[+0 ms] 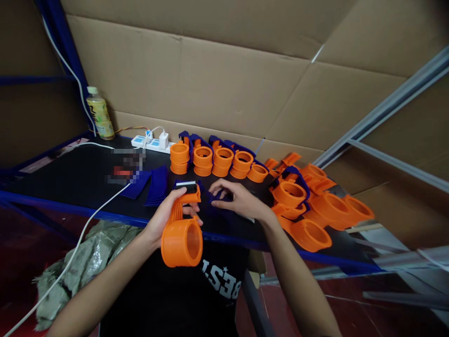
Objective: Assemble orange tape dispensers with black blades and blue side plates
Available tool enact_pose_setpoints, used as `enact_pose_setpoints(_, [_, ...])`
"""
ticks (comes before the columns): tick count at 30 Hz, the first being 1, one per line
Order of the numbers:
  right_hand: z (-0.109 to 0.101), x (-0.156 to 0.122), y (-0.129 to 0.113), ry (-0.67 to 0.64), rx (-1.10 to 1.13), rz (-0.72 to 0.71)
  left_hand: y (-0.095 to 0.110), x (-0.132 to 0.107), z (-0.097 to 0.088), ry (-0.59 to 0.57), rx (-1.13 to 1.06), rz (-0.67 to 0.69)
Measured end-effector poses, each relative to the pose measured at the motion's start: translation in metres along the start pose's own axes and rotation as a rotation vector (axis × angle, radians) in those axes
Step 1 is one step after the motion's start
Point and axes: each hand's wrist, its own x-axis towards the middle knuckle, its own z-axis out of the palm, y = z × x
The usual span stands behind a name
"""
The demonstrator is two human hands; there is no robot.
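I see the left hand [162, 215] gripping an orange dispenser [175, 242]; blue parts [211, 196] lie by the curled right hand [242, 199], whether pinched I cannot tell.

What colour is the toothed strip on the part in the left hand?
The toothed strip is white; the head view, the only one, shows it.

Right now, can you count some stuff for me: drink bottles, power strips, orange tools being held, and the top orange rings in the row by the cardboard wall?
Drink bottle: 1
Power strip: 1
Orange tool in the left hand: 1
Top orange rings in the row by the cardboard wall: 5
Total: 8
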Motion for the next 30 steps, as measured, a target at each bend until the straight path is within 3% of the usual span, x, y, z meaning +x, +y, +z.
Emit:
enact_pose_setpoints(5, [0.005,-0.006,-0.009,0.097,0.371,0.024,-0.009,0.004,0.005,0.041,0.039,0.004])
enact_pose_setpoints(15, [0.025,0.002,-0.023,0.191,0.500,0.079,-0.013,0.006,0.008,0.037,0.036,-0.009])
enact_pose_setpoints(21, [0.034,-0.004,-0.028,0.328,0.260,0.017,-0.014,0.004,0.010,0.051,0.005,-0.094])
enact_pose_setpoints(26, [0.045,-0.013,-0.039,0.464,0.023,-0.069,-0.016,0.001,0.011,0.106,0.017,-0.053])
enact_pose_setpoints(30, [0.053,-0.022,-0.045,0.541,-0.039,-0.087,-0.015,-0.004,0.011,0.061,0.050,-0.055])
